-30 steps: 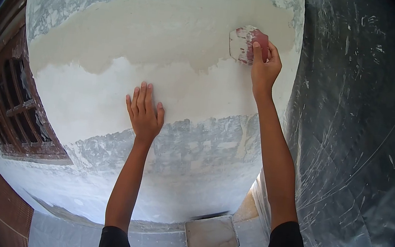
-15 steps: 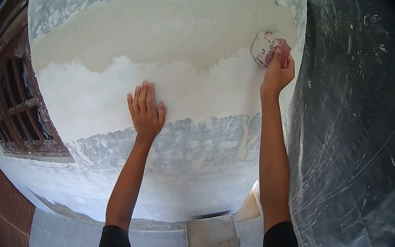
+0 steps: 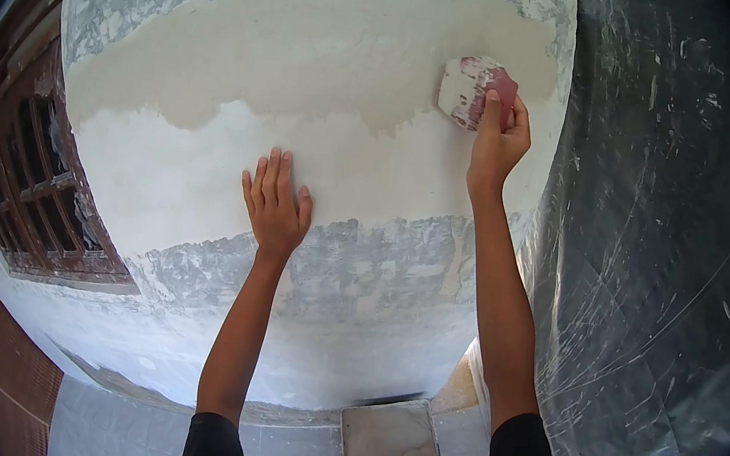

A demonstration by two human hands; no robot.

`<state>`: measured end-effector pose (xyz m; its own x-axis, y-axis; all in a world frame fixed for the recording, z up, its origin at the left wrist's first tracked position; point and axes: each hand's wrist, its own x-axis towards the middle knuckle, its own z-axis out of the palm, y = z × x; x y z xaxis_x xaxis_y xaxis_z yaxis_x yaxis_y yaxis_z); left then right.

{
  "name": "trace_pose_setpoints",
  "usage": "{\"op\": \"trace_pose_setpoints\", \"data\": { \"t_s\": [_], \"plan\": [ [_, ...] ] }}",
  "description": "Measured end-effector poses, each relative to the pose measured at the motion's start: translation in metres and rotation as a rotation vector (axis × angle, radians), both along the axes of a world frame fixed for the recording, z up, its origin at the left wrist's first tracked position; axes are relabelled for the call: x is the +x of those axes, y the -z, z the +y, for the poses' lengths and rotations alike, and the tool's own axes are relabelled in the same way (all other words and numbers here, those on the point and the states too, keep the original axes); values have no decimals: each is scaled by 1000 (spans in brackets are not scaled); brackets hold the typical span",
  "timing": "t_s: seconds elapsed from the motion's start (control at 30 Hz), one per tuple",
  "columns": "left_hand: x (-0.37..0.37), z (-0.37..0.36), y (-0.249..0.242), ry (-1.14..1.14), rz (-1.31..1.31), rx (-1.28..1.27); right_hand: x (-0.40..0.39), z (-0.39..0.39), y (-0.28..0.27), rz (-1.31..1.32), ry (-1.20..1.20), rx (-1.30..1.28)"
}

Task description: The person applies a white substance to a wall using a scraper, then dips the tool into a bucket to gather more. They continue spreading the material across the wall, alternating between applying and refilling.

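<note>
My right hand (image 3: 499, 153) grips a reddish plastic putty scraper (image 3: 480, 94), its face smeared with pale plaster. The scraper lies against the wall (image 3: 315, 40) at the upper right, over a band of beige, damp-looking plaster. Fingers stretched and slightly spread, my left hand (image 3: 278, 202) rests flat on the smooth white part of the wall, left of the scraper and lower. Below it the wall turns to patchy grey and white.
A tray of grey-beige plaster (image 3: 389, 436) sits low in front of me on a yellowish support. Dark plastic sheeting (image 3: 661, 264) with white splashes hangs along the right. At the left is a brown wooden window frame (image 3: 43, 179) with bars.
My right hand has slid the scraper a little to the left across the plaster. The left hand stays on the same part of the wall; the view has shifted slightly.
</note>
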<state>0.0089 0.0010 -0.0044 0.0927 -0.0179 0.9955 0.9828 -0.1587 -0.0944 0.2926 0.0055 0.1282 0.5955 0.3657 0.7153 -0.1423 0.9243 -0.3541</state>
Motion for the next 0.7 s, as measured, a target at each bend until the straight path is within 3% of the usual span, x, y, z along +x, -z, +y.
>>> {"op": "trace_pose_setpoints", "data": {
  "t_s": [0.1, 0.13, 0.23, 0.37, 0.43, 0.53, 0.63, 0.67, 0.7],
  "plan": [
    [1, 1, 0, 4, 1, 1, -22, 14, 13, -385, 209, -34],
    [0, 1, 0, 8, 3, 7, -22, 16, 13, -384, 207, -37],
    [0, 0, 0, 15, 5, 3, -4, 31, 5, -98, 241, -135],
    [-2, 3, 1, 31, 12, -12, 2, 3, -1, 160, -2, -26],
    [-1, 3, 2, 30, 6, -15, -13, 2, 9, -155, -3, 12],
    [-1, 3, 2, 34, 7, -9, -22, 8, 25, -477, 427, -113],
    [-2, 2, 2, 29, 7, -22, -2, 10, 17, -21, 134, -95],
    [-2, 3, 1, 28, 5, -19, 5, 8, 11, 95, 195, -74],
    [-2, 2, 2, 29, 6, -17, 10, 6, 11, 157, 107, -57]
  ]
}}
